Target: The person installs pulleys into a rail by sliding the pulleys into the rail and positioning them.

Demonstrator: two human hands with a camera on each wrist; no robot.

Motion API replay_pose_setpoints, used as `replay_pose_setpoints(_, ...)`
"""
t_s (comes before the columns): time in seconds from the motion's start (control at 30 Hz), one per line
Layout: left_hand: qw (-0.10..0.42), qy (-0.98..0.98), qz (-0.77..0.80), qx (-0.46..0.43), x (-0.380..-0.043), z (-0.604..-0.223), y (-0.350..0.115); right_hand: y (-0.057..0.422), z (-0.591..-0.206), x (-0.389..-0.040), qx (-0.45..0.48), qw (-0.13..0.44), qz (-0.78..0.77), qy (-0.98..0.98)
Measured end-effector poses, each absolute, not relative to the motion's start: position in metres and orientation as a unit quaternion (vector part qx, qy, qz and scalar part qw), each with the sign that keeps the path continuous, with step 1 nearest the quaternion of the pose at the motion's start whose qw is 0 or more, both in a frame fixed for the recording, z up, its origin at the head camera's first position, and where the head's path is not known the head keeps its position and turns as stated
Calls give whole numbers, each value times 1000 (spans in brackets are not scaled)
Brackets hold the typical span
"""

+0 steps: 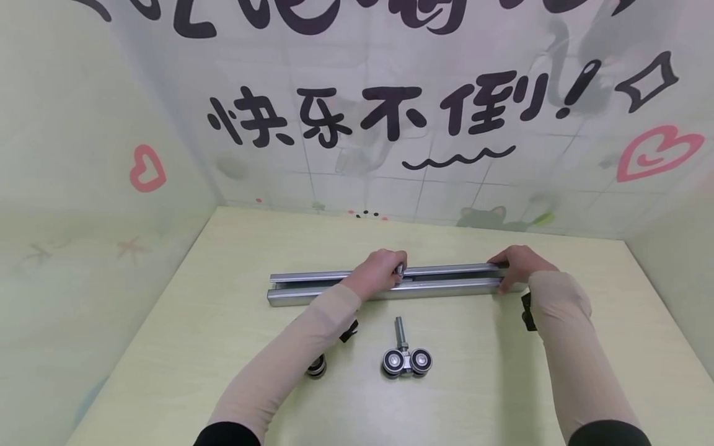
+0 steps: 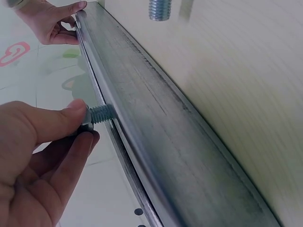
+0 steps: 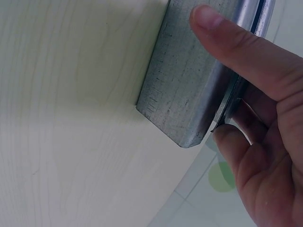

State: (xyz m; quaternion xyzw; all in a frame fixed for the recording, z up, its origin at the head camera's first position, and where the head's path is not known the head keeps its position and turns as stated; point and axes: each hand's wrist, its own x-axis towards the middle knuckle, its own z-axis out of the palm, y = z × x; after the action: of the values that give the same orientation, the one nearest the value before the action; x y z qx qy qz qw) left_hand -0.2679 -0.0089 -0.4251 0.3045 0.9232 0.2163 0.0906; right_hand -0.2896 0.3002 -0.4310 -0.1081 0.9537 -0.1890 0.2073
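A metal channel rail lies lengthwise across the table with its slot facing up. My left hand is over its middle. Thumb and fingers there pinch the nut on a threaded bolt that sticks out of the slot; whatever the bolt joins inside the rail is hidden. At the rail's right end, my right hand grips the channel, thumb on the near side wall and fingers at the slotted side, as the right wrist view shows.
A twin-wheel roller trolley with an upright bolt stands on the table in front of the rail. Left of it, another roller is partly covered by my left forearm. A printed curtain borders the table's back edge.
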Motion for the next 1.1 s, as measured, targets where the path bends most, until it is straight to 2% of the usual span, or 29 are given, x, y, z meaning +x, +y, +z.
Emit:
replay_pose_setpoints(0.57, 78, 923, 210, 312, -266, -425, -29, 300, -432, -289, -104, 207, -185, 955)
replay_pose_setpoints(1.1, 98, 927, 216, 290, -263, -423, -50, 301, -433, -290, -116, 208, -170, 956)
